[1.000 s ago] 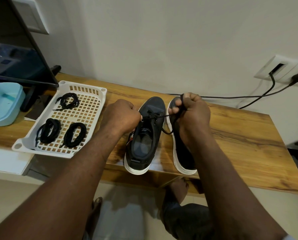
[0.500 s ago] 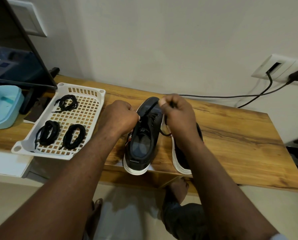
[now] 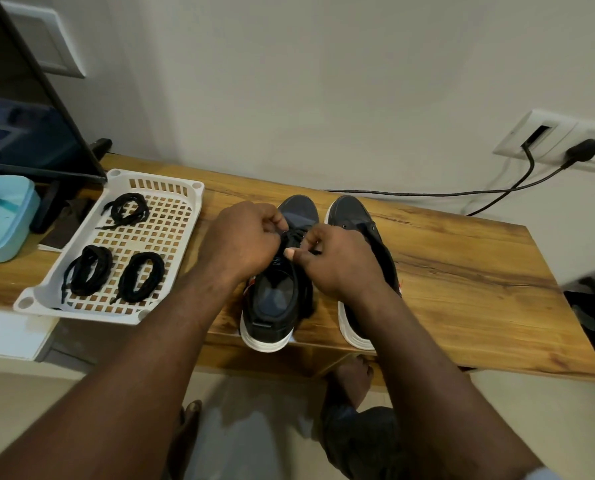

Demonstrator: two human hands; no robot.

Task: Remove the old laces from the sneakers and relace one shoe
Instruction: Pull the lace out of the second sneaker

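Observation:
Two dark sneakers with white soles stand side by side on the wooden table (image 3: 462, 282), toes toward the wall. Over the left sneaker (image 3: 277, 306) both hands work at the eyelets. My left hand (image 3: 244, 240) has its fingers curled against the left side of the lacing, pinching the black lace (image 3: 294, 237). My right hand (image 3: 334, 261) pinches the same lace between thumb and fingers over the tongue. The right sneaker (image 3: 353, 213) stands partly hidden under my right wrist and shows no lace.
A white perforated tray (image 3: 171, 216) at the left holds three coiled black laces (image 3: 140, 277). A light blue tub (image 3: 2, 216) and a monitor (image 3: 29, 126) stand at far left. A black cable (image 3: 427, 194) runs along the wall to a socket. My bare foot shows below the table edge.
My right hand came back from the right, toward me and down, onto the left sneaker's tongue. The lace it held stretched out sideways now lies bunched between both hands.

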